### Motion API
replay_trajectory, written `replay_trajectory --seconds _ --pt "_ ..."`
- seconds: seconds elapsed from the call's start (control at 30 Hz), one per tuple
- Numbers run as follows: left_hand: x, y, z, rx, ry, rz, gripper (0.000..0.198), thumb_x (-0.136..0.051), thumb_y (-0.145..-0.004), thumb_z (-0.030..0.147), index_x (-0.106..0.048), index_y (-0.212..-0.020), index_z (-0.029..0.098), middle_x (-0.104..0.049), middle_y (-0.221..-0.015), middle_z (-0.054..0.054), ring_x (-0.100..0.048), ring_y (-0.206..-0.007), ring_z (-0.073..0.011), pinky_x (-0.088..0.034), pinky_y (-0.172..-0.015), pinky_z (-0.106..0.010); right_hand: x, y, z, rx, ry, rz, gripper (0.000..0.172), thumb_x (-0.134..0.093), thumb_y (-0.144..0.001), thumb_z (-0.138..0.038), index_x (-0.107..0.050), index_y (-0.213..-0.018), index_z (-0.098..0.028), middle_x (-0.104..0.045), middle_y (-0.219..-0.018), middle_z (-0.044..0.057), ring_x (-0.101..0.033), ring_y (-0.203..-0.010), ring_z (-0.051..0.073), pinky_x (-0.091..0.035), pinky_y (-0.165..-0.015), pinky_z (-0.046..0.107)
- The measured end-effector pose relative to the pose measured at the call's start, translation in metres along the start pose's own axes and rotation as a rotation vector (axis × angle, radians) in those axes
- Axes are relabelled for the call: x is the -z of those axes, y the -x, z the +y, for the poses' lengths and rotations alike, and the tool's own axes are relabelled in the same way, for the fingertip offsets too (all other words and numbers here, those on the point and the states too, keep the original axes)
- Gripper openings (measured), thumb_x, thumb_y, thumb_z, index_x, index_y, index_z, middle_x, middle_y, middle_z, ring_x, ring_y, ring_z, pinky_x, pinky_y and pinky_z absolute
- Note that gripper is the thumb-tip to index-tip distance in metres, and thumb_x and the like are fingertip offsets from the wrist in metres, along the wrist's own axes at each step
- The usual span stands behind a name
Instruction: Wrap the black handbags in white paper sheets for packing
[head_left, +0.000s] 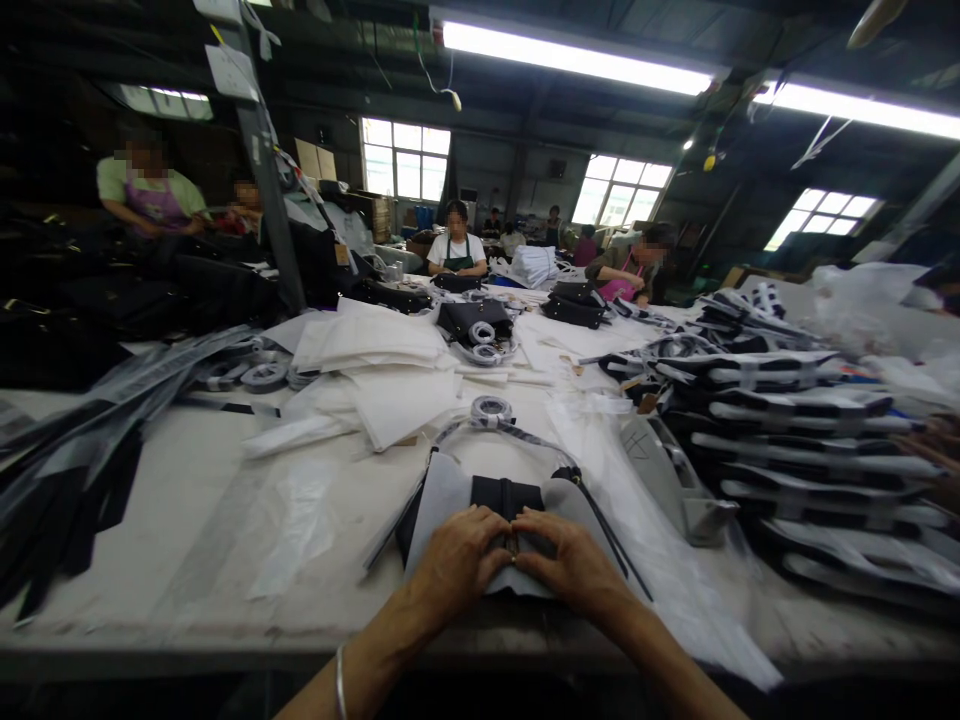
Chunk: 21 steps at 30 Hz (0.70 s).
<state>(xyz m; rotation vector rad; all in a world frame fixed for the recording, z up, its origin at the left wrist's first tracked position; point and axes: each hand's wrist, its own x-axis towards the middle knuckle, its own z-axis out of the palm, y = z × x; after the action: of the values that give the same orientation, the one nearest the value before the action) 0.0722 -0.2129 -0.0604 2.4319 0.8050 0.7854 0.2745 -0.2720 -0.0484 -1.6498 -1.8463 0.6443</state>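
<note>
A black handbag [506, 493] lies on the table in front of me, partly covered with pale grey wrapping sheet [444, 487]. Its wrapped strap arches behind it, with a coiled, plastic-covered roll [491, 409] at the top. My left hand [466, 545] and my right hand [559, 555] meet at the middle of the bag. Their fingers and thumbs are bent around a small metal fitting [513, 545] on its front, pinching the bag there. The fingers hide most of that fitting.
White sheets [405, 400] are piled behind to the left. Plastic-wrapped black straps [90, 480] lie at far left. A grey tape dispenser [664, 470] and stacked wrapped black pieces [810, 440] stand at right. Several co-workers sit farther back, one in a white shirt [457, 250].
</note>
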Motion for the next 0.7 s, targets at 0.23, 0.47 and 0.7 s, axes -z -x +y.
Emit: replay_trajectory --seconds 0.23,0.47,0.7 --pt "-0.015 0.0 -0.002 0.097 -0.016 0.094 0.024 -0.075 -0.083 0.02 -0.069 -0.106 0.024 -0.075 -0.103 -0.001 -0.07 -0.094 -0.0218 -0.052 -0.088 -0.035 0.001 0.003 0.003 0.015 -0.042 0.028 0.038 -0.076 -0.079 -0.027 -0.074 -0.117 -0.026 -0.067 -0.13 0.01 -0.059 -0.126 0.029 -0.043 -0.11 0.048" --pt "-0.015 0.001 -0.001 0.098 -0.022 0.069 0.023 -0.075 -0.084 0.021 -0.07 -0.107 0.026 -0.076 -0.104 0.0 -0.071 -0.093 -0.0218 -0.05 -0.083 -0.034 -0.007 0.006 0.006 0.012 -0.021 0.052 0.034 -0.074 -0.082 -0.026 -0.074 -0.115 -0.025 -0.068 -0.128 0.009 -0.061 -0.124 0.029 -0.044 -0.11 0.048" --pt "-0.012 0.001 0.001 0.101 -0.073 0.04 0.019 -0.074 -0.085 0.026 -0.07 -0.103 0.026 -0.074 -0.1 -0.002 -0.07 -0.089 -0.0219 -0.052 -0.079 -0.034 -0.01 0.004 0.008 0.012 -0.011 0.033 0.019 -0.069 -0.087 -0.03 -0.078 -0.104 -0.028 -0.075 -0.115 0.007 -0.065 -0.116 0.029 -0.047 -0.106 0.045"
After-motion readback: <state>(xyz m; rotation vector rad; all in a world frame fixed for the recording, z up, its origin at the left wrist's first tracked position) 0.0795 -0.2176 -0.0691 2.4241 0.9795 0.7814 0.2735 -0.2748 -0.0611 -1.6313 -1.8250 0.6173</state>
